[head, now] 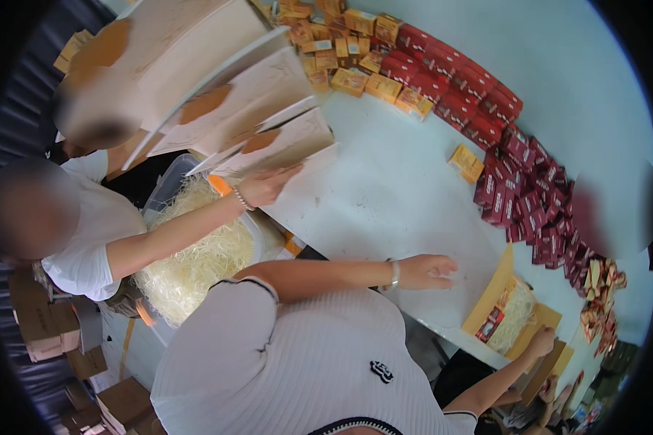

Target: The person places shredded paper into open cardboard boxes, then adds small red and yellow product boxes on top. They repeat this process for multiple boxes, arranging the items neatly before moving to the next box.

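My left hand (pixel 425 272), with a bracelet at the wrist, hovers above the white table (pixel 381 217). Its fingers are apart and slightly curled, and nothing shows in them. To its right stands an open cardboard box (pixel 487 296) holding pale shredded filler (pixel 514 326), a red packet (pixel 490 324) and an orange packet (pixel 505 298). My right hand (pixel 541 341) is closed at the box's near right flap (pixel 547 317); its fingertips are hidden. Just beyond that hand is another open cardboard carton (pixel 547 375).
Yellow boxes (pixel 383 86), red boxes (pixel 462 81) and maroon boxes (pixel 528 196) line the table, with small packets (pixel 598 312) farther right. At left a co-worker's hand (pixel 269 186) touches standing pale cartons (pixel 283 144). Below is a plastic tub (pixel 258 234) of shredded filler.
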Available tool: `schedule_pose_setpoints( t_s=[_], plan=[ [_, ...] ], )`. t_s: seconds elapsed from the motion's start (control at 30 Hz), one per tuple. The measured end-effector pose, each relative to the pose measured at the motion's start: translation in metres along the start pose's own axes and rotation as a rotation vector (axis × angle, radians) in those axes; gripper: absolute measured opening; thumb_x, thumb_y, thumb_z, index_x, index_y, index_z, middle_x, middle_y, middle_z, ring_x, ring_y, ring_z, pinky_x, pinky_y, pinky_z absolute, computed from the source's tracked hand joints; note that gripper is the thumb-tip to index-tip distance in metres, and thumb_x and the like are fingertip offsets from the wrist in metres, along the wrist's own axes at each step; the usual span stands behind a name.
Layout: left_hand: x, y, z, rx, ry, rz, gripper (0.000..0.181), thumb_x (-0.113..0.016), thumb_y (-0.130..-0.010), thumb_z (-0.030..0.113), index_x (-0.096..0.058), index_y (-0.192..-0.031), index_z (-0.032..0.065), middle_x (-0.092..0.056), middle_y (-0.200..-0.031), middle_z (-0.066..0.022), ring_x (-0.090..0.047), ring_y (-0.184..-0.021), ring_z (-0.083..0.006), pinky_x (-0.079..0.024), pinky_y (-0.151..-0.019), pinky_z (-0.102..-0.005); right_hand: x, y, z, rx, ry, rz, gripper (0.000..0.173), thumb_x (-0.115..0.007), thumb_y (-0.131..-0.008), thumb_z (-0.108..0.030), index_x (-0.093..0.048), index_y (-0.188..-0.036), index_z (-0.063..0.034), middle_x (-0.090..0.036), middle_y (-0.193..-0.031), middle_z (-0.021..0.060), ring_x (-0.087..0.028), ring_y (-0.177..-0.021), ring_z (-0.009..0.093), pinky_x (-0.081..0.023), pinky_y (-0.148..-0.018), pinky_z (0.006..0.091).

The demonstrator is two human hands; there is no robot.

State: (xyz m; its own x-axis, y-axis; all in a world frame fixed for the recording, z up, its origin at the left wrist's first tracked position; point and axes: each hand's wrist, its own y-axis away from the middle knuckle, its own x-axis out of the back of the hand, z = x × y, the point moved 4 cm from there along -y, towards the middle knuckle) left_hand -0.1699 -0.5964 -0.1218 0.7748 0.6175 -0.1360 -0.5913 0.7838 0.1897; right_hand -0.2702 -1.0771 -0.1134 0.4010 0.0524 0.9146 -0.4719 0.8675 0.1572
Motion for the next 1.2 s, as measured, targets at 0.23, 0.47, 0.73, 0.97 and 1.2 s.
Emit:
schedule_pose_setpoints(
  t_s=[0.23, 0.47, 0.73, 0.97, 1.2],
  plan=[
    [0.084, 0.164, 0.152, -0.549, -0.28, 0.403, 0.026, -0.059, -0.076, 0.016, -0.056, -0.096, 0.0004, -0.057, -0.097, -0.0102, -0.054, -0.083, -0.0167, -0.042, -0.076, -0.0305, 0.115, 0.093, -0.145, 0.833, -1.097, 0.477, 0.043, -0.051, -0.082, -0.005, -0.037, -0.123, -0.0049, -0.042, -0.123, 0.0109, -0.041, -0.111, 0.021, -0.034, -0.088, 0.0328],
    [0.186, 0.331, 0.223, -1.3, -0.768, 1.869, 0.038, -0.055, -0.078, 0.007, -0.038, -0.111, 0.0016, -0.046, -0.103, -0.0117, -0.045, -0.091, -0.0193, -0.036, -0.08, -0.0311, 0.103, 0.305, -0.362, 1.298, -1.429, -0.756, 0.067, -0.057, -0.077, -0.011, -0.019, -0.132, -0.0132, -0.029, -0.128, 0.0133, -0.042, -0.107, 0.023, -0.04, -0.081, 0.0307],
    [0.281, 0.346, 0.171, -0.707, -0.41, 1.695, 0.025, -0.06, -0.078, 0.019, -0.057, -0.092, -0.002, -0.057, -0.088, -0.0028, -0.05, -0.08, -0.0091, -0.039, -0.072, -0.0233, 0.008, 0.401, -0.513, 0.586, -1.362, -1.652, 0.086, -0.06, -0.073, -0.019, 0.002, -0.132, -0.0229, -0.021, -0.128, 0.0205, -0.028, -0.115, 0.038, -0.038, -0.084, 0.0537],
    [0.268, 0.323, 0.196, -0.819, -1.021, 1.611, 0.017, -0.059, -0.074, 0.015, -0.063, -0.087, 0.0033, -0.058, -0.099, -0.01, -0.046, -0.107, -0.0265, -0.024, -0.097, -0.0435, 0.006, 0.438, -0.607, 0.671, -1.449, -1.987, 0.056, -0.051, -0.073, -0.013, -0.027, -0.123, -0.0162, -0.039, -0.116, 0.0156, -0.044, -0.101, 0.036, -0.038, -0.087, 0.0491],
    [0.278, 0.301, 0.249, -0.825, -1.629, 1.558, 0.012, -0.061, -0.069, 0.007, -0.064, -0.08, 0.007, -0.061, -0.088, -0.0064, -0.054, -0.095, -0.0243, -0.021, -0.098, -0.0466, 0.025, 0.424, -0.665, 0.745, -1.342, -1.685, 0.057, -0.046, -0.079, -0.019, -0.018, -0.129, -0.0176, -0.03, -0.126, 0.0179, -0.035, -0.111, 0.036, -0.036, -0.086, 0.0516]
  ],
)
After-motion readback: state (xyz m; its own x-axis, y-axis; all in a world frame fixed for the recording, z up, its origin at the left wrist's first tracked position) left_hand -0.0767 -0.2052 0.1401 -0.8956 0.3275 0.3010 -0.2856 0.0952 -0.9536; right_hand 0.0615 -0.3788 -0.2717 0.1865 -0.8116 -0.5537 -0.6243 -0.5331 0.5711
